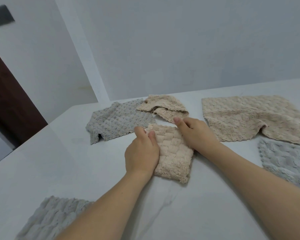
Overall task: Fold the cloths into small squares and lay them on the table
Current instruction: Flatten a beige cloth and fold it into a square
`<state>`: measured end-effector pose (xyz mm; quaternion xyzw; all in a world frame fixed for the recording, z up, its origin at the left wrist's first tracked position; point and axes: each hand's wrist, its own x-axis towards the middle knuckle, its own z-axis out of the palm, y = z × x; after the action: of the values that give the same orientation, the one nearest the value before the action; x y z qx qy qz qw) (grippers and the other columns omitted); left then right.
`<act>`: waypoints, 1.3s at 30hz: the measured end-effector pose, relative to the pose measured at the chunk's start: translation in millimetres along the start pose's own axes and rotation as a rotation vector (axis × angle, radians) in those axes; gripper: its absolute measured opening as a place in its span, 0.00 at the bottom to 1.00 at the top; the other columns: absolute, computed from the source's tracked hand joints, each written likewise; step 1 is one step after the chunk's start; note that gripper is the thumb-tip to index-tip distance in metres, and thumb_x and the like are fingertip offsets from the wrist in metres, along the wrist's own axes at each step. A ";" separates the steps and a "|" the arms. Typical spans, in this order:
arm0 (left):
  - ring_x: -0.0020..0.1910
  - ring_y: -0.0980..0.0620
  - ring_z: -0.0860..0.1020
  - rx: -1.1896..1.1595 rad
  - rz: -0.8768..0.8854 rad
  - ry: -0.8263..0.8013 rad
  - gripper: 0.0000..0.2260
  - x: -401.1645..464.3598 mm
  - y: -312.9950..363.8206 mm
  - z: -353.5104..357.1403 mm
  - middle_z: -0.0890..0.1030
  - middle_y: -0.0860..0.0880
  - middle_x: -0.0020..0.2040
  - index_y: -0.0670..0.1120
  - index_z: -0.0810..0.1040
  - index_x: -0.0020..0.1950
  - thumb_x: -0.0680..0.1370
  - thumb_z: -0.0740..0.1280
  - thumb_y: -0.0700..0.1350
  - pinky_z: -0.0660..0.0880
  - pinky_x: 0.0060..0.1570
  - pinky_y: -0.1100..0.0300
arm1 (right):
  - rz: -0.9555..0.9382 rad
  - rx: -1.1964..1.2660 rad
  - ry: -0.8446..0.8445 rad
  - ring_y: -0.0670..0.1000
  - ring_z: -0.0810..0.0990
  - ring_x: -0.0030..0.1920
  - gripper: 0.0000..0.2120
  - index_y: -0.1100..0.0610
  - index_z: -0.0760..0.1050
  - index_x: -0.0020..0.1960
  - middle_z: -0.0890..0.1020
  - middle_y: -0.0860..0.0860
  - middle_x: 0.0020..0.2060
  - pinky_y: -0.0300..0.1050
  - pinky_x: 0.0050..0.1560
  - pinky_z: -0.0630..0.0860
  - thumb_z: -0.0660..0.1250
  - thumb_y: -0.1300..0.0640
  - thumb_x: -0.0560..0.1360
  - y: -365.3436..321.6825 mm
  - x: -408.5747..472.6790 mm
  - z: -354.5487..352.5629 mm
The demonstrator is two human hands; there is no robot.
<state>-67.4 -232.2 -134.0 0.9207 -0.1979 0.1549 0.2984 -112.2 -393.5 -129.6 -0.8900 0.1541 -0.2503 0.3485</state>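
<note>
A beige fluffy cloth, folded into a narrow rectangle, lies in the middle of the white table. My left hand rests on its left side and pinches its far left corner between thumb and fingers. My right hand grips its far right edge. Behind it lie a crumpled grey cloth and a crumpled beige cloth. A large beige cloth is spread at the right, with a grey cloth in front of it. Another grey cloth lies folded at the near left.
The table's left edge runs diagonally past a dark brown door. A grey-white wall rises right behind the table's far edge. Bare tabletop shows in front of the folded beige cloth.
</note>
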 end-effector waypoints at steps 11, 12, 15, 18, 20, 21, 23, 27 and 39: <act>0.49 0.40 0.78 0.003 -0.223 0.001 0.18 8.1 -1.7 0.4 0.81 0.43 0.50 0.42 0.70 0.59 0.83 0.49 0.54 0.66 0.42 0.53 | 0.086 0.474 -0.148 0.46 0.70 0.29 0.07 0.53 0.72 0.43 0.72 0.45 0.27 0.41 0.29 0.68 0.68 0.54 0.77 10.0 2.9 0.7; 0.47 0.41 0.76 0.021 -0.234 -0.012 0.19 8.8 -1.0 0.6 0.81 0.43 0.50 0.41 0.72 0.57 0.82 0.49 0.53 0.66 0.43 0.53 | 0.107 0.445 -0.111 0.47 0.70 0.29 0.06 0.52 0.73 0.43 0.72 0.44 0.27 0.42 0.30 0.67 0.68 0.54 0.77 11.7 6.1 1.2; 0.43 0.44 0.74 0.025 -0.226 -0.029 0.18 10.2 -1.7 0.0 0.80 0.45 0.46 0.42 0.75 0.50 0.81 0.50 0.52 0.68 0.43 0.52 | 0.221 0.694 0.047 0.48 0.70 0.29 0.04 0.54 0.73 0.44 0.73 0.46 0.27 0.42 0.29 0.69 0.66 0.58 0.78 9.0 12.1 -0.8; 0.41 0.47 0.72 -0.042 -0.195 -0.015 0.13 10.0 -3.9 -0.5 0.76 0.50 0.41 0.46 0.70 0.50 0.82 0.50 0.50 0.65 0.41 0.53 | 0.338 0.929 0.058 0.49 0.77 0.31 0.06 0.56 0.73 0.48 0.79 0.50 0.34 0.45 0.34 0.75 0.65 0.53 0.79 -0.9 12.4 -4.2; 0.41 0.47 0.72 -0.086 -0.173 0.027 0.10 8.8 -4.2 -1.4 0.74 0.52 0.40 0.47 0.67 0.50 0.83 0.50 0.50 0.65 0.41 0.53 | 0.455 0.965 -0.032 0.52 0.79 0.36 0.18 0.56 0.74 0.52 0.80 0.52 0.38 0.49 0.41 0.76 0.64 0.41 0.77 -2.5 13.0 -4.4; 0.40 0.47 0.71 -0.101 -0.168 0.045 0.09 8.0 -4.6 -1.4 0.74 0.52 0.40 0.47 0.66 0.50 0.84 0.50 0.50 0.65 0.41 0.53 | 0.496 0.919 -0.083 0.53 0.78 0.39 0.25 0.56 0.75 0.54 0.79 0.52 0.39 0.50 0.44 0.74 0.64 0.35 0.74 -1.8 13.5 -4.5; 0.40 0.46 0.71 -0.118 -0.168 0.069 0.08 7.5 -5.4 -1.7 0.73 0.52 0.40 0.47 0.65 0.51 0.84 0.51 0.49 0.63 0.39 0.53 | 0.493 0.787 -0.203 0.52 0.75 0.37 0.33 0.57 0.77 0.54 0.78 0.51 0.37 0.49 0.43 0.72 0.64 0.29 0.68 -2.9 12.6 -3.0; 0.39 0.46 0.71 -0.118 -0.150 0.088 0.08 7.7 -5.8 -1.6 0.73 0.52 0.38 0.46 0.65 0.54 0.84 0.50 0.49 0.64 0.38 0.53 | 0.351 0.603 -0.198 0.51 0.78 0.37 0.25 0.58 0.75 0.53 0.81 0.52 0.41 0.48 0.39 0.74 0.66 0.37 0.72 -5.4 7.5 9.1; 0.40 0.44 0.71 -0.110 -0.183 0.063 0.10 9.6 -4.0 -3.3 0.74 0.50 0.40 0.45 0.64 0.55 0.85 0.49 0.50 0.62 0.39 0.53 | 0.519 0.565 -0.146 0.56 0.82 0.48 0.30 0.59 0.74 0.59 0.83 0.54 0.48 0.51 0.52 0.78 0.63 0.35 0.69 -27.1 3.6 19.3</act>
<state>-57.7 -229.8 -129.5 0.9119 -0.1117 0.1448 0.3674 -95.8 -365.4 -121.7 -0.7059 0.2741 -0.1223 0.6415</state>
